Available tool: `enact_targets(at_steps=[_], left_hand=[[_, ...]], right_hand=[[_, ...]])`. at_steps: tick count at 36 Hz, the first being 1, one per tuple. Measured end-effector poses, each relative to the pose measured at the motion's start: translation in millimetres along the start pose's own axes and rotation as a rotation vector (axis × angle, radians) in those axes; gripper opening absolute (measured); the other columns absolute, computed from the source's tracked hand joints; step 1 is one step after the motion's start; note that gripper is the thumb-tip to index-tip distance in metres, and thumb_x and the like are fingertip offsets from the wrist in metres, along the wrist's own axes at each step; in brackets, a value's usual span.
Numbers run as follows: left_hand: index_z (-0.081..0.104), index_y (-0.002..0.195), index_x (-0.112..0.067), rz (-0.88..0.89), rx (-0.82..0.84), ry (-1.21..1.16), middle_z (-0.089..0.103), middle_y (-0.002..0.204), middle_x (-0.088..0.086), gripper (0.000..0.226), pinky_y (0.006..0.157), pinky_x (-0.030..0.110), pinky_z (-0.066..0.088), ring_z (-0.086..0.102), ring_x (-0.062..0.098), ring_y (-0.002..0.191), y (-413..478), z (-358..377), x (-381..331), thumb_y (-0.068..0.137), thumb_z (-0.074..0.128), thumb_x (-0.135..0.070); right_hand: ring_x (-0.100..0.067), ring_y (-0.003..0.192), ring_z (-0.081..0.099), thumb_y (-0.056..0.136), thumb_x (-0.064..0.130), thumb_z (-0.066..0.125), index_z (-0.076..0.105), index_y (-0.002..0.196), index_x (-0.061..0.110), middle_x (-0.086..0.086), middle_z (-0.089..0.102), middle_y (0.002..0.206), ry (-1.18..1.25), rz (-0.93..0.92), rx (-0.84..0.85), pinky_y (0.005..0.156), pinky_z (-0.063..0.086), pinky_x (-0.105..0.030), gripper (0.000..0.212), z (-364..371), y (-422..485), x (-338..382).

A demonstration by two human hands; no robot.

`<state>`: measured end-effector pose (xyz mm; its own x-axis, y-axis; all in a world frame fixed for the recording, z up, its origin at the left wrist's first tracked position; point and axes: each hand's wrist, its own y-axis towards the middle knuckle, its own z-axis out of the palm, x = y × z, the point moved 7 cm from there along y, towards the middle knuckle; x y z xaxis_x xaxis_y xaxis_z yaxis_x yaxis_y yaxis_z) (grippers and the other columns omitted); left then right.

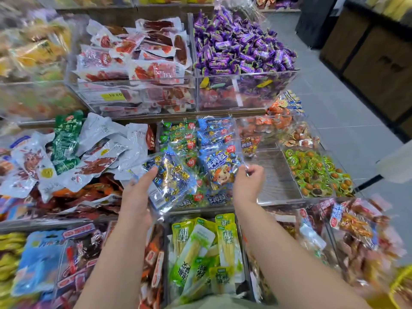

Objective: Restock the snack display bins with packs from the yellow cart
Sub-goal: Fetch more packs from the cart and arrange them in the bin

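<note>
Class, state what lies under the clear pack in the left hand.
Green and blue snack packs in the bin show around the clear pack; what lies directly beneath is covered.

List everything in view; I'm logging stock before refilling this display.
purple candies: heap, purple, upper right.
vacuum packs: many, red and white, upper middle.
pouches: many, white and green, middle left.
snack bags: many, blue and green, centre.
wrapped pieces: many, green, middle right.
long packs: several, yellow-green, bottom centre.
candy bag: one, clear with blue-gold sweets, held over the snack bags.
cartoon pack: one, blue, held beside the candy bag.
left hand: one, holds the candy bag.
right hand: one, pinches the cartoon pack's edge.
</note>
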<state>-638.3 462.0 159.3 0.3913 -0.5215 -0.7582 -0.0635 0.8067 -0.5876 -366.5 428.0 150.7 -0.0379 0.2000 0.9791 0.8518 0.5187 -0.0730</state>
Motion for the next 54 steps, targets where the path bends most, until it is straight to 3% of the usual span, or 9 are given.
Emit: enact_targets(at_steps=[3,6,12,16,25,38,42,47,54], left_hand=[[0.048,0.136,-0.016,0.016,0.006,0.004,0.068,0.116,0.013,0.102,0.087,0.061,0.051,0.067,0.035,0.101,4,1,0,0.045,0.088,-0.04],[0.044,0.14,-0.016,0.019,0.011,0.031,0.065,0.121,0.014,0.102,0.091,0.061,0.048,0.064,0.037,0.106,7,1,2,0.05,0.086,-0.039],[0.049,0.134,-0.009,0.01,0.048,0.038,0.069,0.112,0.018,0.085,0.073,0.055,0.057,0.07,0.037,0.093,14,6,5,0.06,0.082,-0.035],[0.035,0.146,-0.013,-0.013,0.069,0.017,0.058,0.131,0.019,0.1,0.087,0.064,0.049,0.063,0.04,0.108,20,8,7,0.062,0.085,-0.034],[0.027,0.149,-0.009,-0.023,0.069,0.004,0.06,0.126,0.02,0.098,0.086,0.066,0.049,0.066,0.039,0.104,26,10,6,0.071,0.082,-0.029],[0.033,0.147,-0.022,0.051,0.132,0.07,0.04,0.15,0.011,0.147,0.107,0.059,0.034,0.041,0.035,0.135,18,15,0,0.018,0.092,-0.057],[0.034,0.145,-0.021,0.061,0.152,0.049,0.043,0.148,0.011,0.139,0.107,0.059,0.035,0.044,0.034,0.133,12,19,0,0.023,0.094,-0.052],[0.05,0.09,-0.025,0.08,0.132,0.118,0.069,0.104,0.009,0.041,0.096,0.056,0.048,0.067,0.029,0.101,8,29,6,0.067,0.083,-0.025],[0.056,0.121,-0.013,0.085,0.184,0.318,0.062,0.125,0.01,0.087,0.096,0.051,0.049,0.062,0.028,0.111,2,55,14,0.046,0.092,-0.04]], right_hand=[[-0.021,0.107,0.041,0.086,0.021,0.063,0.057,0.082,0.016,-0.007,0.044,0.114,-0.49,-0.231,0.147,0.092,0.028,-0.022,0.009,10,-7,0],[-0.026,0.124,0.024,0.08,0.043,0.066,0.054,0.107,0.022,-0.005,0.028,0.135,-0.8,-0.33,0.319,0.104,0.027,-0.043,0.035,14,-10,-17],[-0.027,0.094,0.05,0.073,0.036,0.076,0.058,0.093,0.013,-0.005,0.048,0.101,-0.995,-0.737,0.633,0.065,0.035,-0.029,0.036,30,-20,-12],[-0.024,0.09,0.051,0.08,0.036,0.069,0.052,0.095,0.016,-0.002,0.048,0.1,-1.03,-0.77,0.704,0.058,0.025,-0.026,0.03,38,-19,-14],[-0.03,0.091,0.052,0.084,0.024,0.067,0.042,0.101,0.014,-0.008,0.044,0.109,-0.989,-0.618,0.727,0.064,0.035,-0.031,0.032,66,4,-13],[-0.024,0.091,0.053,0.084,0.036,0.066,0.049,0.1,0.015,-0.005,0.049,0.104,-0.923,-0.652,0.728,0.072,0.045,-0.031,0.032,44,-14,-22],[-0.021,0.094,0.052,0.086,0.031,0.064,0.055,0.106,0.014,-0.004,0.052,0.104,-0.848,-0.629,0.77,0.076,0.044,-0.03,0.028,38,-19,-24],[-0.006,0.081,0.056,0.088,0.026,0.063,0.062,0.092,0.022,0.012,0.059,0.085,-0.534,-0.406,0.761,0.071,0.041,-0.019,0.006,23,-14,-19],[-0.003,0.059,0.057,0.068,0.042,0.077,0.063,0.088,0.03,0.015,0.063,0.067,-0.066,0.065,0.965,0.058,0.047,-0.017,0.027,19,-25,4]])
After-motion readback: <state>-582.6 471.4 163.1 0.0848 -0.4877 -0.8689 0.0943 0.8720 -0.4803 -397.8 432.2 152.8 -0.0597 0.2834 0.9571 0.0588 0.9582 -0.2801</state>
